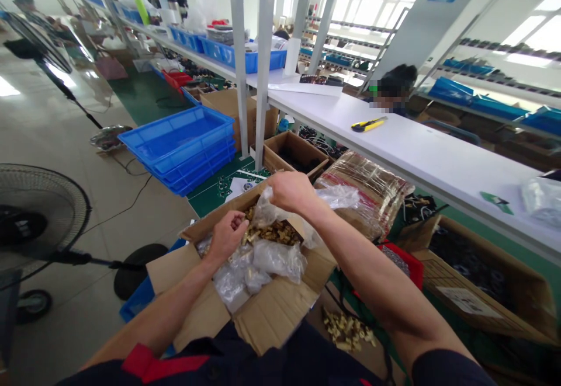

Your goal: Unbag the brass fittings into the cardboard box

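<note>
An open cardboard box (pixel 267 316) stands in front of me with its flaps folded out. Inside lie small brass-coloured metal fittings (pixel 274 234) and several clear plastic bags (pixel 280 259). My right hand (pixel 293 192) is closed on the top of a clear plastic bag (pixel 263 209), lifted at the far side of the box. Over the box's left part, my left hand (pixel 227 235) has its fingers curled in beside the loose fittings. Whatever those fingers may hold is too small to make out.
Stacked blue trays (pixel 179 141) stand beyond the box to the left, and a floor fan (pixel 39 222) is at far left. A white bench (pixel 407 146) with a yellow utility knife (pixel 369 124) runs along the right. More brass fittings (pixel 348 329) lie low on the right. A co-worker (pixel 392 88) sits behind the bench.
</note>
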A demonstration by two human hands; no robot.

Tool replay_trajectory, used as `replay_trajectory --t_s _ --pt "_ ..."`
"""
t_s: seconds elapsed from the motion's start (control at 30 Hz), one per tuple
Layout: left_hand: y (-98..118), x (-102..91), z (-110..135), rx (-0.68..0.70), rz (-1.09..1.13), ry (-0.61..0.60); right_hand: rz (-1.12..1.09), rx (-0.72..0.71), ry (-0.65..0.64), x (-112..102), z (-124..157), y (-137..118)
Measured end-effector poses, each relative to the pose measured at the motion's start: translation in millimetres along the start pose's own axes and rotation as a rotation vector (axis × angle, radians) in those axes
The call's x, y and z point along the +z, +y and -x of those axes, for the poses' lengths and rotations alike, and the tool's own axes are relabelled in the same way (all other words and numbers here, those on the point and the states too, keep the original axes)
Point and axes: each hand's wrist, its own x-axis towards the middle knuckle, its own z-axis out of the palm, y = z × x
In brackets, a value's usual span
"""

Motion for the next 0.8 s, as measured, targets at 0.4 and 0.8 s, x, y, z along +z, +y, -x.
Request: replay_trajectory --t_s 0.4,0.8 --pt "73.4 24.0 1.2 0.229 0.153 -0.243 -1.576 0.564 0.723 55.7 -10.3 -26.1" --pt "45.3 19.0 -9.2 0.055 0.374 0.129 -1.629 0.248 0.278 95.1 41.5 -44.1"
